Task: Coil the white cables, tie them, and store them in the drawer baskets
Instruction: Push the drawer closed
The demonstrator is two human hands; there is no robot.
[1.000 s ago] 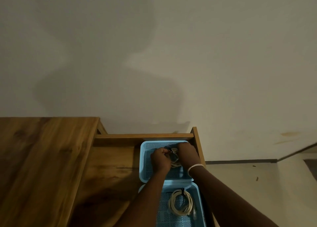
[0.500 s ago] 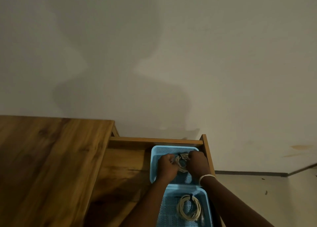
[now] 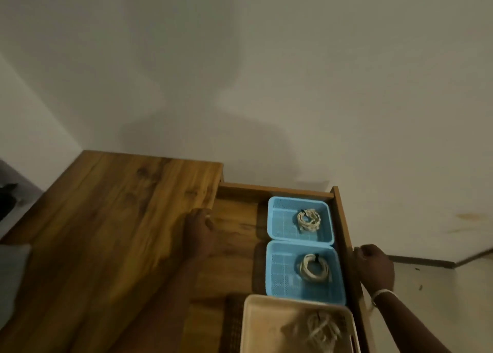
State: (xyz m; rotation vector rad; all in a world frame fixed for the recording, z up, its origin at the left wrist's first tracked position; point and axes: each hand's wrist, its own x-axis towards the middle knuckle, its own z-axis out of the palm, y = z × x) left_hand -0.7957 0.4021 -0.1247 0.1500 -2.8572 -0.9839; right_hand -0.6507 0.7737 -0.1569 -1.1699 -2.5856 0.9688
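Note:
An open wooden drawer (image 3: 344, 224) holds two blue baskets in a row. The far blue basket (image 3: 277, 219) contains a coiled white cable (image 3: 309, 219) bound with a black tie. The near blue basket (image 3: 277, 275) contains another tied white coil (image 3: 314, 269). A beige basket (image 3: 256, 323) at the bottom holds a blurred bundle of white cable (image 3: 317, 331). My left hand (image 3: 199, 232) rests at the edge of the wooden table top, holding nothing. My right hand (image 3: 374, 267) sits against the drawer's right side panel with curled fingers; whether it grips the panel is unclear.
The wooden table top (image 3: 106, 232) stretches to the left of the drawer. A pale wall stands behind it. Tiled floor (image 3: 437, 299) lies to the right. A grey object (image 3: 10, 280) shows at the left edge.
Both hands have left the coil in the far blue basket. The left went to the table edge, the right to the drawer's side. The view shifted, showing the beige basket.

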